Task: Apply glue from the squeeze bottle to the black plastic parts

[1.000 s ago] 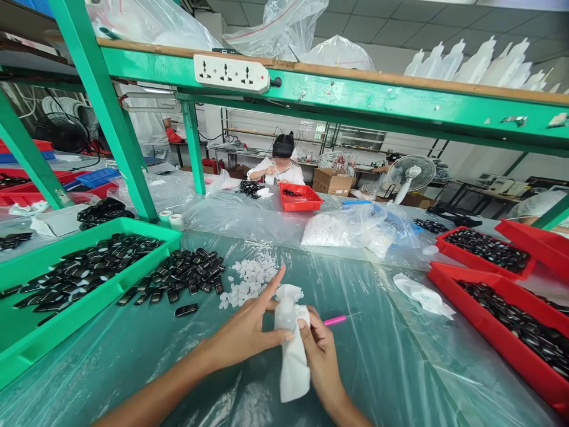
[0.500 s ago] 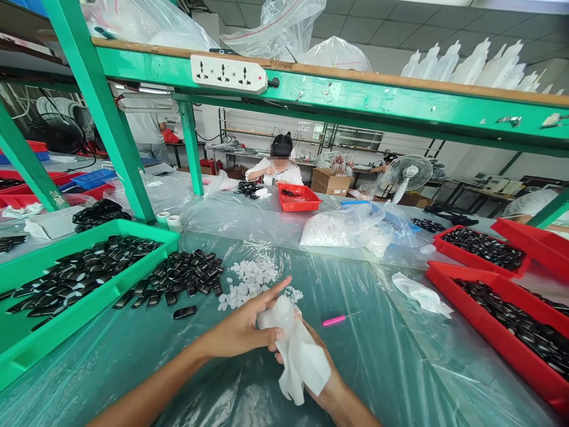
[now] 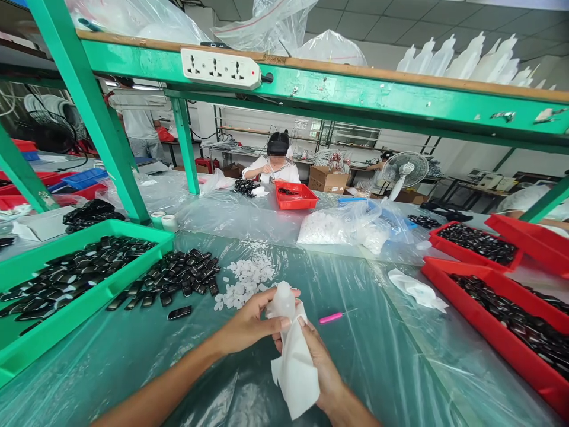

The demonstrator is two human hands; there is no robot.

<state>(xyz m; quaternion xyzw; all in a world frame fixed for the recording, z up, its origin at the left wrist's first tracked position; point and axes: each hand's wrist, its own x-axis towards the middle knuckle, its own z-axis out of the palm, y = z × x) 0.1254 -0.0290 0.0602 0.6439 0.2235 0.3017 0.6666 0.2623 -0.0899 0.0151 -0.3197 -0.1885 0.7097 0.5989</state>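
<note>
My left hand (image 3: 251, 323) is closed round a small translucent white bottle (image 3: 283, 301) with a rounded top, held upright above the table. A white tissue (image 3: 297, 379) hangs down from the bottle's lower part. My right hand (image 3: 322, 362) grips this tissue from the right, thumb on top, its other fingers partly hidden behind it. Just beyond my left hand lies a pile of small white oval pieces (image 3: 249, 273). A pink-handled needle tool (image 3: 331, 318) rests to the right of my hands. One black oblong piece (image 3: 179, 312) lies apart on the left.
A green tray (image 3: 133, 271) of black pieces stands left, beside a heap of black pieces (image 3: 191, 267). Red trays (image 3: 429, 273) with black parts line the right, near a crumpled tissue (image 3: 415, 289). A green shelf (image 3: 333, 89) crosses overhead. Across the table sits a person (image 3: 278, 163).
My left index finger, stretched out before, now curls behind the bottle. The tissue hangs straighter, and my right thumb has come up onto it. The view has shifted slightly.
</note>
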